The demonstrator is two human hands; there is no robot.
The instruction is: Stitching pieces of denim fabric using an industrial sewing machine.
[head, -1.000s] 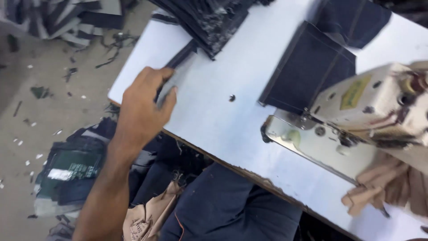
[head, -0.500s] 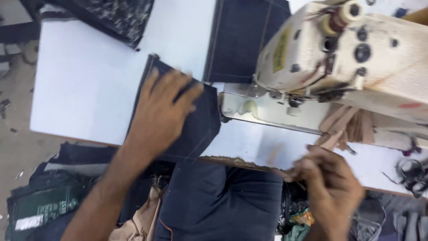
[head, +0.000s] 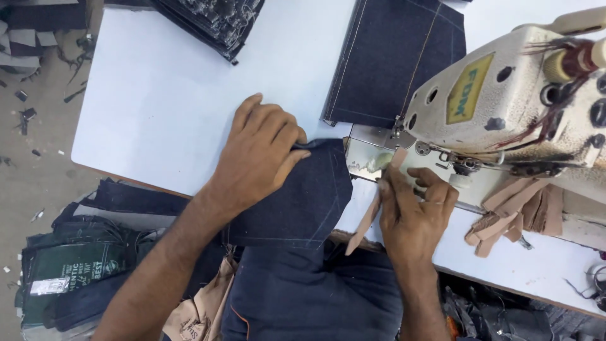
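1. Left hand (head: 262, 151) presses the pocket (head: 303, 199) flat on the worktop (head: 164, 107), fingers spread.
2. Right hand (head: 413, 211) pinches the tan strip (head: 366, 221) beside the machine (head: 505, 107).
3. Risk: the strip may slip and feed crooked.

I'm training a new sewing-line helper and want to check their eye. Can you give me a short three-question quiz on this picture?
1. True or false: the left hand lies flat on the dark denim piece.
2. What does the right hand hold? A) scissors B) tan strip C) thread spool
3. Which machine stands on the white table?

Key: 1 true; 2 B; 3 the cream sewing machine.
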